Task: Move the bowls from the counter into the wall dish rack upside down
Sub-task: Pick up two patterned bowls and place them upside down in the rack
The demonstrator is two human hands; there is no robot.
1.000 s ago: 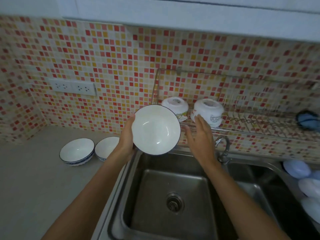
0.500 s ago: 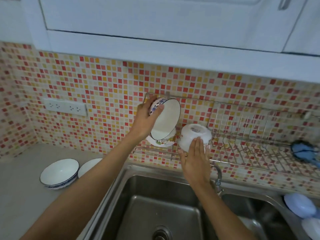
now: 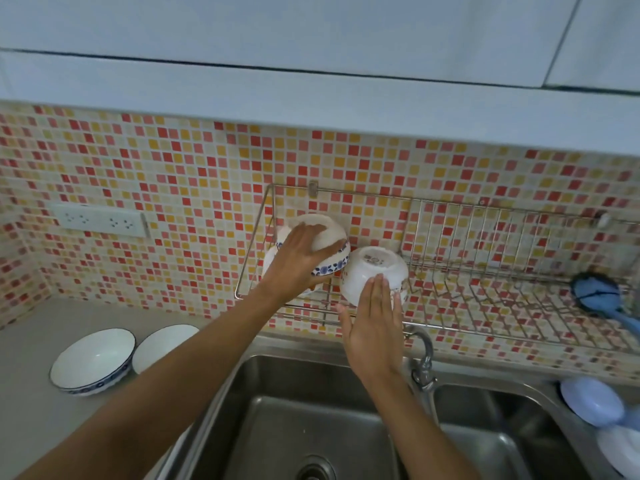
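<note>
Bowl in my left hand is now turned mouth-down at the rack's left end, where half a second ago it was tilted sideways; my fingers curl over its base, and it sits on another upturned bowl. My right hand stays flat and spread against the white bowl at three o'clock of it. Two bowls wait on the counter at eight o'clock. A blue brush lies at the rack's right end; the tap stands below.
</note>
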